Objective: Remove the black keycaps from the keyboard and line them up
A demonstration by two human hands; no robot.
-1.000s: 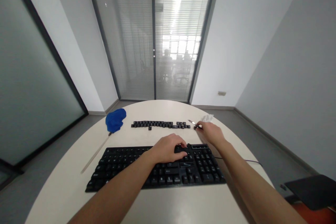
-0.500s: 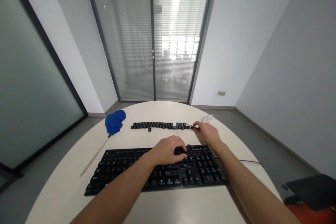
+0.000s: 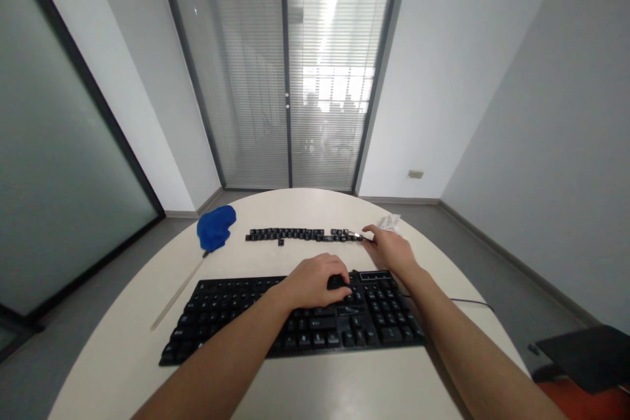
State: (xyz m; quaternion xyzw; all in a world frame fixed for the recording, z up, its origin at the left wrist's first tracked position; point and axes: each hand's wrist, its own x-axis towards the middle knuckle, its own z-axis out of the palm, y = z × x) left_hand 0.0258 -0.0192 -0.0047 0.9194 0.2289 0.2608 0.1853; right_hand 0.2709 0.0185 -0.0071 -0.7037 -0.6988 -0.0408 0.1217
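My left hand (image 3: 315, 282) rests on the right-middle part of a black keyboard (image 3: 216, 305), thumb and fingers curved with a gap between them and dark keys showing there. Beyond the keyboard, my right hand (image 3: 392, 251) is closed on slim metal tweezers (image 3: 360, 235). Their tip points left, at the right end of the rows of loose black keycaps (image 3: 295, 234). Whether the tip touches a keycap is too small to tell. One single keycap (image 3: 281, 242) lies a little nearer than the rows.
All this lies on a round cream table (image 3: 354, 384). At the left are a blue cloth (image 3: 215, 228) and a pale stick (image 3: 177, 294). Crumpled white tissue (image 3: 390, 222) lies behind my right hand. A cable (image 3: 470, 302) runs off the right edge, near a dark chair part (image 3: 588, 357).
My right hand has shifted slightly to the right with the tweezers, and their tip has drawn back a little from the keycaps. My left hand stays in place.
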